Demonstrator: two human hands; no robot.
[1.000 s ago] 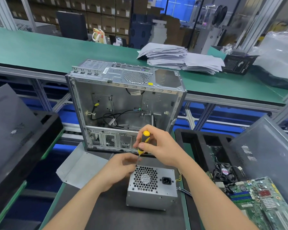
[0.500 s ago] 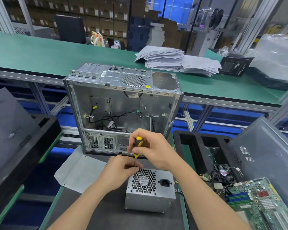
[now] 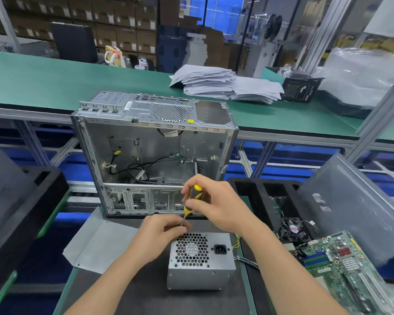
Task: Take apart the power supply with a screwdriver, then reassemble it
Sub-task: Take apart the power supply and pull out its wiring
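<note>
A grey metal power supply [image 3: 200, 267] stands on the dark mat in front of me, with its honeycomb fan grille and black power socket facing me. My right hand [image 3: 216, 205] grips the yellow-and-black handle of a screwdriver [image 3: 195, 194] held upright over the unit's top far-left corner. My left hand [image 3: 162, 233] rests at that corner, its fingertips pinching the thin shaft near the tip. The tip itself is hidden behind my fingers.
An open, empty computer case [image 3: 155, 155] stands just behind the power supply. A loose metal side panel [image 3: 96, 244] lies to the left. To the right, a black tray [image 3: 266, 196] holds a small fan [image 3: 292, 230], next to a green motherboard [image 3: 346, 267]. Paper stacks [image 3: 225, 85] lie on the far green bench.
Both hands and the screwdriver stay at the power supply's top corner. My view has shifted slightly; the right hand's grip on the handle has turned a little.
</note>
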